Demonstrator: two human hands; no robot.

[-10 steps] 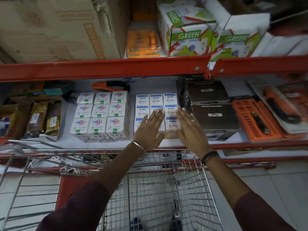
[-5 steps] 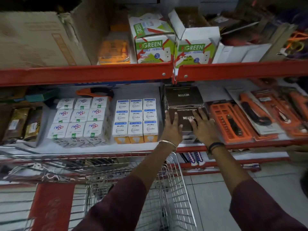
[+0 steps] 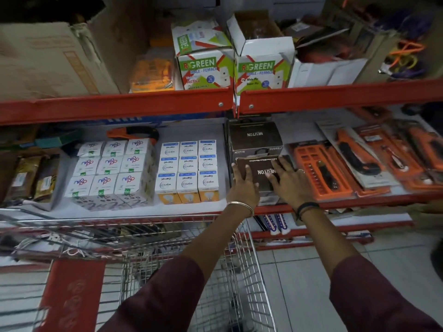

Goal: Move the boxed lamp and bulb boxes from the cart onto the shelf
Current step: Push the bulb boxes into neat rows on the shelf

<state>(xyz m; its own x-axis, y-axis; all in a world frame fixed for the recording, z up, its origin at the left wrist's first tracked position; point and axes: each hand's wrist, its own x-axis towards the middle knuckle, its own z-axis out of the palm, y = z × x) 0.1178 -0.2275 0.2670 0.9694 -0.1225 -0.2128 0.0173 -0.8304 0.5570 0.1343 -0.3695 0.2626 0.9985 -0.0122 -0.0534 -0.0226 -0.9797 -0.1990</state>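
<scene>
Two dark brown boxed lamps marked NEUTON stand on the middle shelf (image 3: 134,210), one at the back (image 3: 254,137) and one in front (image 3: 260,172). My left hand (image 3: 243,185) lies flat on the front box's left edge. On that box's right side rests my right hand (image 3: 290,180), fingers spread. Left of the lamps, blue-and-white wipro bulb boxes (image 3: 188,168) sit in a neat block. Further left is a block of white bulb boxes (image 3: 110,168). The wire cart (image 3: 249,255) stands below my arms; I cannot see what it holds.
Orange tool kits (image 3: 321,168) and packaged cutters (image 3: 359,156) lie right of the lamps. The upper shelf carries green-and-white boxes (image 3: 206,65), an orange pack (image 3: 152,73) and a large cardboard carton (image 3: 48,61). A red beam (image 3: 119,106) overhangs the middle shelf.
Both hands left the wipro bulb boxes and moved right onto the front NEUTON box. The view swung right with them.
</scene>
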